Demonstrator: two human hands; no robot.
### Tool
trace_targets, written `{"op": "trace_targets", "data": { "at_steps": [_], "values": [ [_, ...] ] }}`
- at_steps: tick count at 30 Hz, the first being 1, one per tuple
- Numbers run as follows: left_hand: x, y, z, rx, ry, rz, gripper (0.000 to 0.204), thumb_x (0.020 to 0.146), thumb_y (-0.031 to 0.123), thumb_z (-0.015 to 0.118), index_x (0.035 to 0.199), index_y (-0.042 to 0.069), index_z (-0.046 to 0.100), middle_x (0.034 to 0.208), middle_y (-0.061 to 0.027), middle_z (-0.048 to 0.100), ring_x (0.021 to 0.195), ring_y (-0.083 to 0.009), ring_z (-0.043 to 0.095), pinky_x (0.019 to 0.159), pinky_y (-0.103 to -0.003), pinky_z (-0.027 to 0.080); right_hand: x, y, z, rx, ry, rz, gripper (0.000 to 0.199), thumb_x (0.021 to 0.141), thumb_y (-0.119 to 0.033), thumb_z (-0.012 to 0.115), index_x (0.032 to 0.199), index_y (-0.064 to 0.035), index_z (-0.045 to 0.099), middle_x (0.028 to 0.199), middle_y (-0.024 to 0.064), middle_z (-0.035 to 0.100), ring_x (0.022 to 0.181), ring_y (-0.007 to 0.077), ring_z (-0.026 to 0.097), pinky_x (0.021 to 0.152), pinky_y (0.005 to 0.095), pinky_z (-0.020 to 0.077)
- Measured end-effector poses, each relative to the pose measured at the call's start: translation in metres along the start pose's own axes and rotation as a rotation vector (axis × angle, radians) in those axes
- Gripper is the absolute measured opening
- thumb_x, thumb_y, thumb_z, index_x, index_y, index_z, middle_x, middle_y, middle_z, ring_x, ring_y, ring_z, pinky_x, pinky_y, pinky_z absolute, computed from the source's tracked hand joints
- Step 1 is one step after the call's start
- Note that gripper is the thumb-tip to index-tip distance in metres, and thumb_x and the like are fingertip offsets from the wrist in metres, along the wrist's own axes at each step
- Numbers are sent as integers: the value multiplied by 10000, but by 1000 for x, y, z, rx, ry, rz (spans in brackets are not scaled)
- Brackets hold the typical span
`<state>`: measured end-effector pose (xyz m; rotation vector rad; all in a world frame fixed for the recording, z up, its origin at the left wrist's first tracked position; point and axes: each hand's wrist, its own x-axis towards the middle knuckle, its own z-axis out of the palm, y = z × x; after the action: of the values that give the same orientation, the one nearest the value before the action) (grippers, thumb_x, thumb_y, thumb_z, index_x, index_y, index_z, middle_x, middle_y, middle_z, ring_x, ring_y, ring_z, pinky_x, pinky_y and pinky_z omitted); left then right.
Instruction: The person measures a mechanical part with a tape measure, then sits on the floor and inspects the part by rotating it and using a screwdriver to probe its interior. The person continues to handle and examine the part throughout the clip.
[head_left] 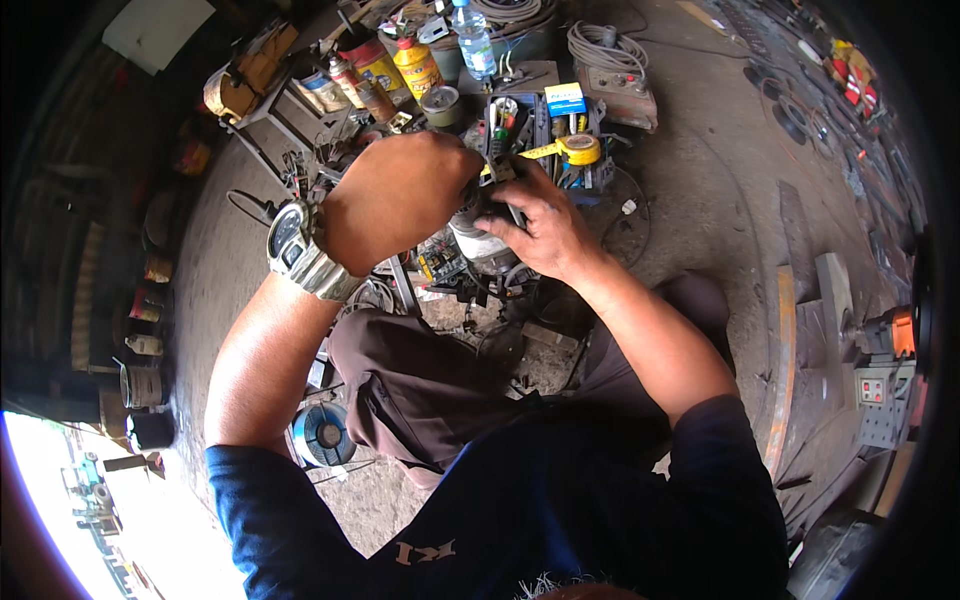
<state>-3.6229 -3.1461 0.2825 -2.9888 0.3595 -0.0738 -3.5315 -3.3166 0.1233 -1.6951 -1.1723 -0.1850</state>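
My left hand [405, 190], with a watch [290, 245] on its wrist, is curled closed with its back upward. Its fingers are mostly hidden, and so is whatever they hold. Close beside it, my right hand [545, 225] bends its fingers and thumb around a small dark piece that I cannot make out. Beneath both hands stands a whitish cylindrical object [480, 243], its top partly covered. Just beyond my right hand lies a yellow tape measure [580, 150], some of its blade pulled out toward the left.
Behind the hands stand a toolbox [540, 125] with tools, a yellow bottle [417, 65], a water bottle [474, 45] and a tin [440, 105]. A coiled cable rests on a control box [620, 90] at the far right. Near my left knee lies a blue spool [323, 433].
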Motion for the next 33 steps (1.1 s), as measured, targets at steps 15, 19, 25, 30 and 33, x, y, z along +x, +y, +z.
{"op": "trace_targets", "data": {
  "at_steps": [15,19,25,30,33],
  "values": [
    [7,21,-22,184,-130,35,127,887,125,662,923,47,756,824,-176,740,809,-346,762,714,-445,611,0,-12,1,-7,-48,69,382,892,-292,830,1207,-100,730,1425,244,560,1311,417,584,1088,467,497],
    [7,18,-22,184,-151,50,127,886,135,666,921,49,753,819,-174,738,812,-345,762,715,-446,614,-1,-8,4,2,-42,45,375,883,-275,840,1193,-94,730,1452,254,531,1317,426,577,1089,472,497],
    [2,19,-20,216,-121,44,129,876,148,673,926,54,745,848,-168,740,828,-341,762,733,-451,620,-1,-8,4,-19,-27,28,373,879,-262,846,1188,-86,732,1452,256,535,1320,417,582,1084,464,502],
    [-13,9,2,7,149,-47,164,890,105,689,1026,28,741,907,-170,754,849,-334,760,767,-425,613,-2,-5,4,35,-8,56,374,879,-283,849,1170,-71,747,1440,258,553,1283,416,613,1071,457,511],
    [-36,20,6,-446,477,-304,230,945,102,723,1144,-13,729,960,-156,762,843,-240,751,769,-356,580,0,-5,-1,-30,21,33,381,881,-287,848,1174,-66,746,1443,267,555,1295,425,608,1069,462,509]
  ]
}}
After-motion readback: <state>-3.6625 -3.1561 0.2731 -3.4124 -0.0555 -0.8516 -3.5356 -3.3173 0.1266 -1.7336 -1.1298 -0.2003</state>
